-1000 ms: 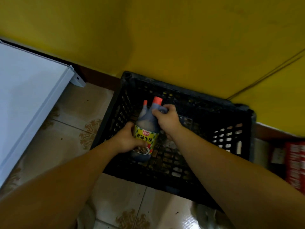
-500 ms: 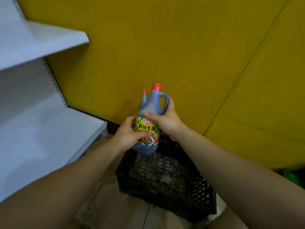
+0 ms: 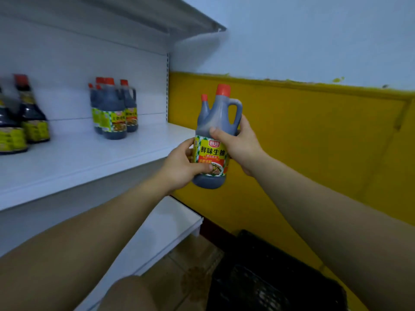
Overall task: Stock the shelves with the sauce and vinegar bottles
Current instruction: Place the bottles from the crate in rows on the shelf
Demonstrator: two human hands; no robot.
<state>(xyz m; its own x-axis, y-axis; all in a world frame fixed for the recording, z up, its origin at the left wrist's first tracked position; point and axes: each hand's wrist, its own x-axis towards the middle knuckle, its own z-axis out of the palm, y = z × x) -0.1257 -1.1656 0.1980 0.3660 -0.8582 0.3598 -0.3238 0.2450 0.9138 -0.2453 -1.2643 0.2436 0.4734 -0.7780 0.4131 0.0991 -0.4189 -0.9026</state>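
- Dark-brown sauce bottle (image 3: 221, 113), plastic, with a moulded handle, a large red cap (image 3: 223, 90) and a smaller red-capped spout (image 3: 204, 97). It is held upright in the air just off the right end of the white shelf (image 3: 89, 158), in front of the yellow wall (image 3: 314, 135).
- Label (image 3: 212, 151): yellow with a green-checked border. A red badge reads 厨邦, and large red characters below read 鲜味生抽. The smaller print under them is illegible.
- Left hand (image 3: 182, 167): fingers curled round the lower body of the bottle, thumb lying across the label's bottom edge.
- Right hand (image 3: 238, 142): gripping the bottle's shoulder beneath the handle, thumb pressed on the front.
- Shelved bottles (image 3: 112, 108): a cluster of like design standing near the back panel, label text blurred.
- Two differently shaped dark bottles (image 3: 24, 122) stand at the far left.
- Black plastic crate (image 3: 269, 277): on the tiled floor, below the hands.
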